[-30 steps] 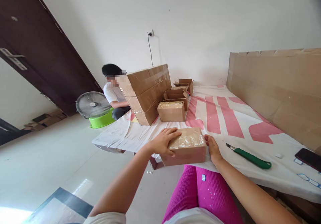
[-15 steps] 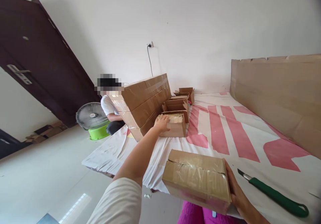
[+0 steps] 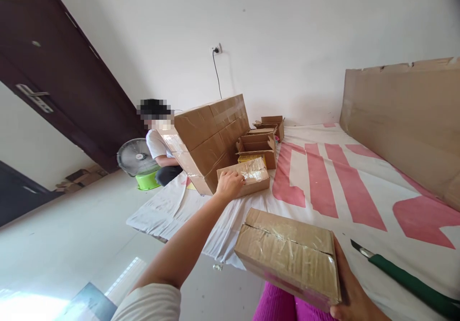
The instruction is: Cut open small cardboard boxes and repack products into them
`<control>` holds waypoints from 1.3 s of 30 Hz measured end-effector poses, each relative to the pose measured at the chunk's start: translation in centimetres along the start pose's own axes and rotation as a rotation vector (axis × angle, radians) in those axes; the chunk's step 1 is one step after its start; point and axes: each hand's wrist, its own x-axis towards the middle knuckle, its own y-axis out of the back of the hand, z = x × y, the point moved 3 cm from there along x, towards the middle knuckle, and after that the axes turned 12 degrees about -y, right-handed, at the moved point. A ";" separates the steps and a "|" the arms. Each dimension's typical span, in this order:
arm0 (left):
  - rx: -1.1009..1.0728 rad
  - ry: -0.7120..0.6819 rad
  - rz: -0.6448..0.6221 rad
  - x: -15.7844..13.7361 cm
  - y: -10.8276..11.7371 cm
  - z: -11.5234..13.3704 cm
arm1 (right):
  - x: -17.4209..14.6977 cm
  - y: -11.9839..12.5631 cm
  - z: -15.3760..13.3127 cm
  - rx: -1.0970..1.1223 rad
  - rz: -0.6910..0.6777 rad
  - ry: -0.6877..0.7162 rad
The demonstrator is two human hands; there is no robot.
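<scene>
My right hand (image 3: 350,285) grips the right end of a taped cardboard box (image 3: 283,256), holding it at the near edge of the cloth-covered surface, above my lap. Clear tape shines across the seam on its top. My left arm reaches forward, and my left hand (image 3: 230,185) has its fingers curled over a second, smaller-looking cardboard box (image 3: 257,176), which sits at an angle. Just behind that box shows a bit of a yellow item (image 3: 252,158). A green-handled utility knife (image 3: 404,275) with its blade out lies to the right of my right hand.
Open cardboard boxes (image 3: 257,144) stand in a row beyond my left hand, beside a stack of taped cartons (image 3: 212,141). A large cardboard sheet (image 3: 402,105) stands at the right. Another person (image 3: 163,148) sits behind the stack, near a fan (image 3: 138,157).
The box under my left hand has turned and tipped, uncovering the yellow item behind it. My left fingers have curled tighter. The view has shifted slightly; the right hand keeps its box.
</scene>
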 end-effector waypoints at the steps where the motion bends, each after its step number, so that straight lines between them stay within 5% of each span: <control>1: 0.000 0.002 -0.012 -0.1 0.4 -0.3 | -0.1 -0.2 -0.1 0.002 -0.037 -0.010; 6: -0.010 0.036 -0.128 0.2 1.6 -1.2 | -0.6 -1.3 -0.5 -0.060 -0.103 0.017; 10: 0.019 0.087 -0.179 -0.8 3.2 -0.3 | -1.1 -0.3 -0.6 -0.124 -0.014 0.106; 15: -0.001 0.222 -0.355 -7.7 5.7 0.5 | -2.1 3.4 -1.1 -0.159 0.083 0.098; 21: 0.002 0.429 -0.410 -15.9 6.2 2.9 | -2.4 5.2 -1.8 -0.318 0.005 0.043; 23: 0.073 0.437 -0.308 -16.4 6.4 4.0 | -2.5 5.4 -2.1 -0.359 -0.002 0.035; 25: 0.164 0.341 -0.077 -16.0 6.9 5.6 | -2.6 6.0 -2.4 -0.404 -0.021 0.027; 28: 0.094 -0.081 0.287 -15.1 7.0 10.1 | -2.8 8.0 -2.5 -0.477 -0.018 0.073; 30: -0.056 -0.427 0.385 -14.8 5.9 14.0 | -2.6 10.1 -1.9 -0.597 0.102 0.111; 32: -0.115 -0.620 0.432 -14.8 4.1 17.7 | -2.5 12.2 -1.0 -0.820 0.289 0.093; 35: -0.158 -0.615 0.587 -15.0 1.3 21.2 | -2.3 14.3 0.4 -1.129 0.405 0.023; 39: -0.213 -0.525 0.711 -15.3 -0.4 22.1 | -1.9 14.8 -1.2 -1.180 0.382 0.067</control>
